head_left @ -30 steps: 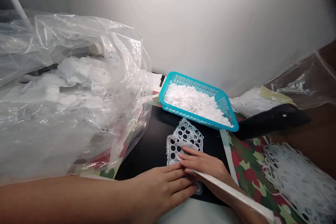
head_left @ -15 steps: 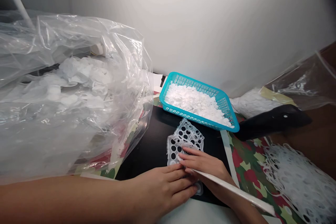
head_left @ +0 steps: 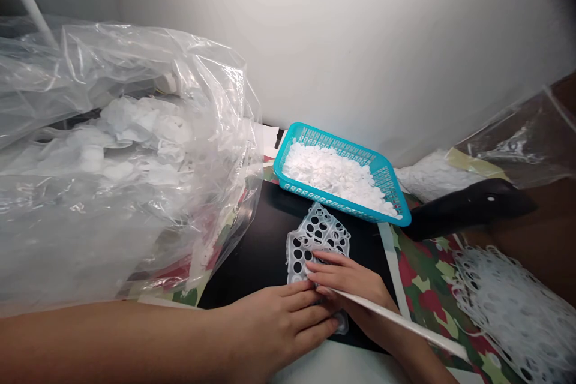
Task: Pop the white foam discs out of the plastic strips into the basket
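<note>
- Perforated sheet (head_left: pixel 317 240): white plastic, punched with round holes, lying flat on the black mat (head_left: pixel 252 258), under both hands.
- Right hand (head_left: pixel 351 282): fingers extended and close together, resting on the sheet's lower part from 4 o'clock; no firm grip visible.
- Left hand (head_left: pixel 274 318): fingers extended and slightly spread, at the sheet's lower edge from 7 o'clock, just below the right hand; grip cannot be told.
- White strip (head_left: pixel 400 324): lying along the right forearm.
- Blue basket (head_left: pixel 333 204): at 1 o'clock from the sheet, heaped with white discs (head_left: pixel 333 174).
- Plastic bag (head_left: pixel 135 222): at 9 o'clock, holding white scraps.
- Punched sheets (head_left: pixel 508 312): piled at 4 o'clock, on camouflage cloth (head_left: pixel 427 306).
</note>
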A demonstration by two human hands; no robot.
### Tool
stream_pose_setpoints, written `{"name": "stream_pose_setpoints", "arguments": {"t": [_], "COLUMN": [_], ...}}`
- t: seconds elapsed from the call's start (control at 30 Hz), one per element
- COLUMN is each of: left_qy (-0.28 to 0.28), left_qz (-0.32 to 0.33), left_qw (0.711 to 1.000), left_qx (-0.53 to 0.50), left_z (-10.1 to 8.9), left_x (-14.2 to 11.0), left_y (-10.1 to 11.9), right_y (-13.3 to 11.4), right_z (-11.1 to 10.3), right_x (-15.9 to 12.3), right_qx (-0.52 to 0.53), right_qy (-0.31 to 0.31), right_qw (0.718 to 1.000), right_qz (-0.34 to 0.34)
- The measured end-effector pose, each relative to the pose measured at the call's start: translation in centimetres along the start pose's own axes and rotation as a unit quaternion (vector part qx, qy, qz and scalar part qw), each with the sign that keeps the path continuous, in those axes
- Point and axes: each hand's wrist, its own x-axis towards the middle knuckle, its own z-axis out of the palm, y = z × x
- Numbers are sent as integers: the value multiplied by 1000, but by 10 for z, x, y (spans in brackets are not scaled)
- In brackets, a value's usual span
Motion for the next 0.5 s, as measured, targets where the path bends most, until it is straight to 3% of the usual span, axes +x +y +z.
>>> {"name": "stream_pose_setpoints", "arguments": {"t": [0.2, 0.5], "left_qy": [-2, -11], "left_qz": [6, 1], "left_qw": [1000, 1000], "left_qx": [-10, -27], "left_z": [-4, -6], "left_x": [0, -1], "left_y": [1, 1], "right_y": [-5, -6], "right_z": [-1, -1], "right_x": [5, 4], "right_qx": [-35, 16], "right_qy": [36, 31], "right_qw": [998, 999], "right_qz": [-39, 11]}}
